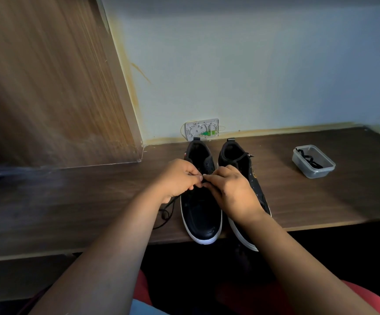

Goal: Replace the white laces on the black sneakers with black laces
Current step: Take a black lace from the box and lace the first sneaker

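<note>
Pinching a black lace (pixel 169 206) over the left sneaker (pixel 200 210), both hands (pixel 180 178) (pixel 232 189) meet fingertip to fingertip; right sneaker (pixel 248 178) alongside, toes overhanging the desk edge (pixel 321 225); lidless plastic container (pixel 313 161) of laces well right.

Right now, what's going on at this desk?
A person is lacing the left black sneaker on the desk. Both hands, left hand and right hand, pinch a black lace over its eyelets; the lace trails off to the left. The other sneaker stands alongside. A plastic container holds another black lace.
</note>
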The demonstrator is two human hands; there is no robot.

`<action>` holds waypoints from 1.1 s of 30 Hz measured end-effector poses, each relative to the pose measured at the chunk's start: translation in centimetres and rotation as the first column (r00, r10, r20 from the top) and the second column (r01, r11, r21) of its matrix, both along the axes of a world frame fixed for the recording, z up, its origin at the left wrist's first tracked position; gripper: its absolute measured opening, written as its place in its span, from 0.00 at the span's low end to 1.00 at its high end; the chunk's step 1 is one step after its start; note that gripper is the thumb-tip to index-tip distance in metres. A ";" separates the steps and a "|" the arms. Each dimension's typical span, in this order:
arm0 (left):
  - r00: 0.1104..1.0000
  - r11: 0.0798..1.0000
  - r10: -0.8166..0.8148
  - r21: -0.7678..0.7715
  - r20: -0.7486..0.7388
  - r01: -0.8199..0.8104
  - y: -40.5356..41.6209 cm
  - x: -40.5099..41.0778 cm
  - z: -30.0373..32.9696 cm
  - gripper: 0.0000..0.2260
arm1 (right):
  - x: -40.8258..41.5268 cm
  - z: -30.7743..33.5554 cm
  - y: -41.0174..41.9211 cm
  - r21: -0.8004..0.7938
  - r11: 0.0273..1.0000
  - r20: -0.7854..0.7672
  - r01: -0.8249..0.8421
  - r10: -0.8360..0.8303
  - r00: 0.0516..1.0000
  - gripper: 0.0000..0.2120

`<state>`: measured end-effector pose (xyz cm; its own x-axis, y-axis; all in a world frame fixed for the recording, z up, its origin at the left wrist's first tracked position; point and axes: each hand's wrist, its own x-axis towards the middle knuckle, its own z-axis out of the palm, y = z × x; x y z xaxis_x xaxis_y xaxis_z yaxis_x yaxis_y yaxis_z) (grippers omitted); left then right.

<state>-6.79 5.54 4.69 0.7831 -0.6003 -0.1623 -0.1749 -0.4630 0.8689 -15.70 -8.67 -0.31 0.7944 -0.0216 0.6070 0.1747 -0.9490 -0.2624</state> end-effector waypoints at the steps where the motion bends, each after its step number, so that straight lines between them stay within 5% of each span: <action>1: 1.000 1.000 -0.011 0.014 -0.002 0.011 0.0 -0.1 0.0 0.07 | 0.0 0.0 -0.1 -0.051 0.999 -0.004 0.002 -0.003 1.000 0.09; 5: 0.997 1.000 -0.018 0.021 -0.073 0.019 -0.2 -0.3 -0.3 0.07 | 0.0 0.2 -0.6 0.008 0.996 -0.084 0.086 -0.085 0.993 0.05; 9: 0.988 0.997 0.080 0.021 -0.130 -0.078 -0.2 0.1 -0.9 0.07 | -0.3 0.5 -1.5 0.462 0.863 -0.105 0.204 -0.175 0.979 0.07; 12: 0.991 0.992 0.108 0.081 -0.082 -0.101 -0.4 0.0 -1.7 0.07 | -0.5 0.2 -1.4 0.639 0.745 -0.109 0.190 -0.157 0.982 0.12; 19: 0.978 0.978 0.206 0.035 -0.013 -0.205 -2.3 -1.0 -3.1 0.05 | 0.3 -2.3 -0.1 0.658 0.724 -0.165 0.206 -0.129 0.978 0.12; 30: 0.874 0.945 0.271 -0.061 -0.403 -0.321 -2.6 -1.0 -3.2 0.12 | 0.6 -2.7 0.3 0.734 0.604 -0.195 0.310 -0.250 0.948 0.08; 33: 0.859 0.935 0.291 -0.064 -0.422 -0.348 -2.6 -0.9 -3.3 0.12 | 0.5 -2.7 0.2 0.678 0.671 -0.196 0.301 -0.229 0.953 0.07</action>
